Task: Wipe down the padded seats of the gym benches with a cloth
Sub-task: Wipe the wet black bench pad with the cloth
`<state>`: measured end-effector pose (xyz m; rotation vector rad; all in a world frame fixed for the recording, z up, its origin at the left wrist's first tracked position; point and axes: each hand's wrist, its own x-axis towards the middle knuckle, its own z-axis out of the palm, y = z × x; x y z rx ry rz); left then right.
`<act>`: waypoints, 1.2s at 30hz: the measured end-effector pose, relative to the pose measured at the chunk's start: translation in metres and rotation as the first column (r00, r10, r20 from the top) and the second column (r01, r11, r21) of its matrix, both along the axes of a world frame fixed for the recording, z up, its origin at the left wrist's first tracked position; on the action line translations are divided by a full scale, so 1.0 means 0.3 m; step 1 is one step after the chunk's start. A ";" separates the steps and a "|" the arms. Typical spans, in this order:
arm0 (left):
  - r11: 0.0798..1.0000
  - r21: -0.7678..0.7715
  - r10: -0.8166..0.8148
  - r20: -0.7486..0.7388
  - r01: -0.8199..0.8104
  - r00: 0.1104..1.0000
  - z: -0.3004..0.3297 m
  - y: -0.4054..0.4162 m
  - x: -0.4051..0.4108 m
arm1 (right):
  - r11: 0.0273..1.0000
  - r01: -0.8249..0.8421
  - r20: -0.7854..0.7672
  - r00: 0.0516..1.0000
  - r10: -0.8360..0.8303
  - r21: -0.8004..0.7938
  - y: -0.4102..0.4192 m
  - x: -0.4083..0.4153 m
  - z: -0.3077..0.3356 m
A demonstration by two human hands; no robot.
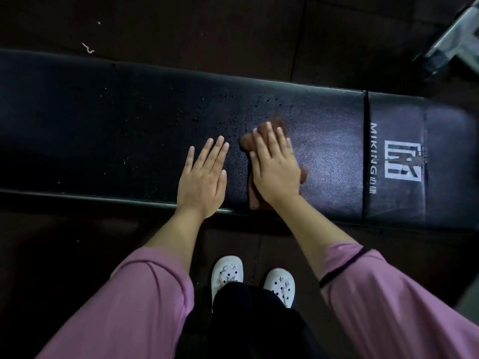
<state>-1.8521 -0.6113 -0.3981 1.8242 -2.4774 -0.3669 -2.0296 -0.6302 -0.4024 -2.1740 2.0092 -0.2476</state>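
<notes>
Cloth [259, 141], brown, soft and limp at frame centre, pressed flat onto wet black bench pad [331, 161] under spread right hand [276, 168]; left hand [203, 181] open, braced alongside.

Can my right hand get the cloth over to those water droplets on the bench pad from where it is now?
Probably yes. The right hand presses the cloth flat beside the droplets, with bare bench pad between; the left hand lies nearer you.

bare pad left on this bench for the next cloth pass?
Free: the pad left of the left hand, spotted with droplets; also the strip between the right hand and the logo. Crowded: mid-pad, where both hands and the cloth sit together.
</notes>
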 end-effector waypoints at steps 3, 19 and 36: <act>1.000 0.002 -0.001 0.003 0.001 1.000 -0.001 0.000 0.003 | 0.990 -0.133 0.039 0.990 0.134 -0.041 0.095 0.044 0.005; 1.000 0.005 0.007 -0.008 -0.007 1.000 -0.001 0.000 0.001 | 0.999 -0.033 0.027 0.999 0.033 0.005 -0.025 -0.015 0.008; 0.979 0.188 0.080 -0.004 -0.078 0.997 0.118 -0.050 0.006 | 0.983 -0.049 0.216 0.976 0.010 0.177 0.080 -0.109 0.098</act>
